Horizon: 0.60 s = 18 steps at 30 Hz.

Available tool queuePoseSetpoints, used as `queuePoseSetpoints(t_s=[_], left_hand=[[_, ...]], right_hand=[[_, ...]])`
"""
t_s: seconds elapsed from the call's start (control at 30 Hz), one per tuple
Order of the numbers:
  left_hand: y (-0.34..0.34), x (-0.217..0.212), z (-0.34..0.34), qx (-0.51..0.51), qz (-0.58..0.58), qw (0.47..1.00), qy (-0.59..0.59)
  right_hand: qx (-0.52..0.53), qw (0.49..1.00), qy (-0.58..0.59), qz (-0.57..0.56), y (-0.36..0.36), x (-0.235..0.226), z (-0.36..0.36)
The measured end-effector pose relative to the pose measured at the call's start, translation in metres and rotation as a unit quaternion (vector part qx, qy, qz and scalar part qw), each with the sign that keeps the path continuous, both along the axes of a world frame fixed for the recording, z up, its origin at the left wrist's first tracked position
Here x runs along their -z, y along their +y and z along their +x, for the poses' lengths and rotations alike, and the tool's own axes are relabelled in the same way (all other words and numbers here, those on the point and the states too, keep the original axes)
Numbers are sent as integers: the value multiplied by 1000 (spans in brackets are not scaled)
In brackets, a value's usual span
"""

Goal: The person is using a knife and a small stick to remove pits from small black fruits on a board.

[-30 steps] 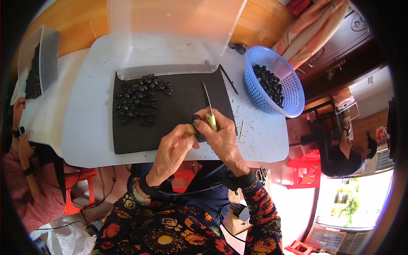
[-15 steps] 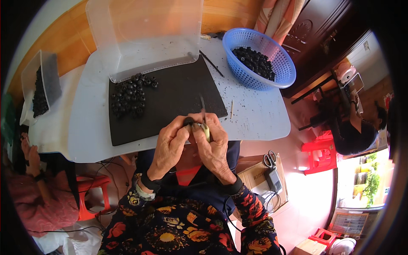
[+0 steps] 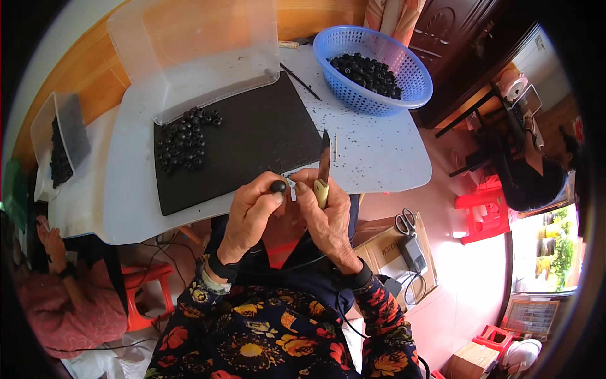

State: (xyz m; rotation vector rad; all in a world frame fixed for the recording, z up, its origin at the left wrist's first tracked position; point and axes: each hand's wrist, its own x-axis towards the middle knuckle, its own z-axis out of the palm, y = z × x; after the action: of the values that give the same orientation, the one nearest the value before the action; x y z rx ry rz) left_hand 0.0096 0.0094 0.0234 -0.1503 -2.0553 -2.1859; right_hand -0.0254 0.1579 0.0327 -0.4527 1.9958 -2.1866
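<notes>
Just beyond the near edge of the table, my left hand point(image 3: 247, 218) pinches a small, smooth, black round piece point(image 3: 278, 186) between thumb and fingers. My right hand point(image 3: 329, 218) is closed around a knife point(image 3: 324, 158) with a pale yellow-green handle, its dark blade pointing up and away from me. Both hands are close together but apart. Beyond them lies a black mat point(image 3: 252, 136), with a pile of black round pieces point(image 3: 182, 142) on its left part; several show a hole.
At the back right stands a blue perforated basket point(image 3: 410, 101) of black pieces. A clear plastic bin point(image 3: 208, 82) lies behind the mat, a smaller clear box point(image 3: 77, 136) far left. Black crumbs dot the white table point(image 3: 385, 164). A person's hand point(image 3: 53, 246) shows at left.
My hands have drawn apart. The knife blade has moved away from the black piece and swung upright to the right. The whole view has shifted slightly.
</notes>
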Motion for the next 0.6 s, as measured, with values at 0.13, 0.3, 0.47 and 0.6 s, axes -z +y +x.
queuePoseSetpoints(t_s=[0.13,0.3,0.47,0.6], left_hand=[[0,3,-4,-5,-48,999,9],[4,-2,-8,-15,-53,998,-17],[-2,7,-12,-3,-50,999,-8],[-8,20,-16,15,-53,998,18]], right_hand=[[-42,999,-10,-27,-3,-2,-6],[-56,996,-38,-55,-8,-2,-11],[-71,988,-118,-67,-6,-5,-17],[-71,990,-77,-90,-11,3,-18]])
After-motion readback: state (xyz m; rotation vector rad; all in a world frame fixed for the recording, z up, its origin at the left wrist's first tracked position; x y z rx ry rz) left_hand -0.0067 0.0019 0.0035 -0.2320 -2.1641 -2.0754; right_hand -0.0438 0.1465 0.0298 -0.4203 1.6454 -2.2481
